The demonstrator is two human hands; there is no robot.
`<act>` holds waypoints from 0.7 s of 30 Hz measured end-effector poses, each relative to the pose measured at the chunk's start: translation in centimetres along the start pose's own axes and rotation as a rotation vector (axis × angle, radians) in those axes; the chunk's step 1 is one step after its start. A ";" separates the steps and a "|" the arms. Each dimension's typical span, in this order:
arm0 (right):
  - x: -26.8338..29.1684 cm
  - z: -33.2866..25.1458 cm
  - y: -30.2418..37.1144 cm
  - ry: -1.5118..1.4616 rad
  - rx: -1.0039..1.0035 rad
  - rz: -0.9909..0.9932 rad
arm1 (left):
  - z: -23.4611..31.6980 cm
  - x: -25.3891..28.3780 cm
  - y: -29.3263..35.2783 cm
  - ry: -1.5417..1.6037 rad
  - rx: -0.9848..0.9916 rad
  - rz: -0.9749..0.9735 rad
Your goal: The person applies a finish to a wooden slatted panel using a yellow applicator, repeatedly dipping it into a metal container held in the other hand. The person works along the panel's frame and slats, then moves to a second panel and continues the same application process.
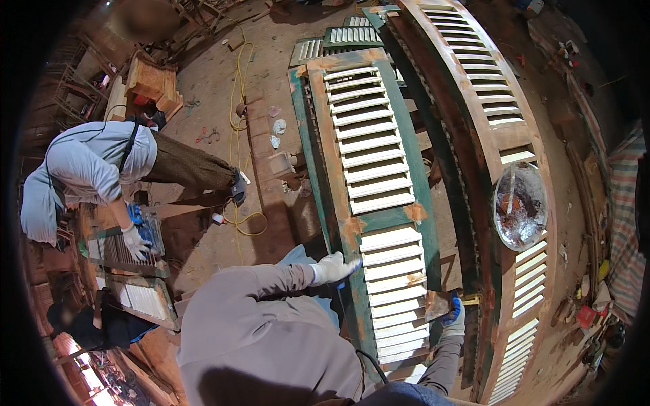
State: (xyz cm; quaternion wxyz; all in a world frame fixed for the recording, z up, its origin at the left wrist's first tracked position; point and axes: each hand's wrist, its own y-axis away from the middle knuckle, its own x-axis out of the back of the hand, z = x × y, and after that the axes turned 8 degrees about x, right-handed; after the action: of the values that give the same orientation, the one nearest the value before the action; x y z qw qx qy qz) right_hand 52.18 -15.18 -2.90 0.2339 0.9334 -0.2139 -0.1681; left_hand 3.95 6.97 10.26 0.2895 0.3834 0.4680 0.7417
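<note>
A long louvred wooden shutter (pixel 376 169) with a green and orange worn frame and white slats lies in front of me. My left hand (pixel 333 268), in a white glove, rests flat on the shutter's left frame. My right hand (pixel 452 318), in a blue and grey glove, grips a small flat scraper-like block (pixel 437 304) pressed against the slats at the shutter's right edge.
A second shutter (pixel 487 115) lies to the right with a round metal dish (pixel 520 205) on it. At left a crouching person (pixel 88 169) in white gloves works on a smaller shutter (pixel 125 250). A yellow cable (pixel 237 108) runs over the dusty floor.
</note>
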 end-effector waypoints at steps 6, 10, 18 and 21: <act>-3.7 -5.7 2.2 0.064 -0.092 -0.049 | -0.8 -2.9 2.1 -0.445 -0.230 -0.319; -4.3 -8.2 4.8 -0.140 -0.342 0.012 | -1.1 -7.2 0.5 -0.253 -0.166 -0.564; -2.1 -5.9 5.5 -0.063 -0.356 0.024 | -2.3 -14.2 0.7 0.423 0.329 -0.648; -6.2 -9.4 5.6 0.004 -0.264 0.089 | -3.1 -17.9 -1.4 0.390 0.346 -0.562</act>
State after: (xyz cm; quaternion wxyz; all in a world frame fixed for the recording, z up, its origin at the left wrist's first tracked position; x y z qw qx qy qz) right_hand 49.04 -13.26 9.09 0.3622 0.8846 -0.2304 -0.1824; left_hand 11.11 -8.09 2.81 0.3179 0.1349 0.7195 0.6026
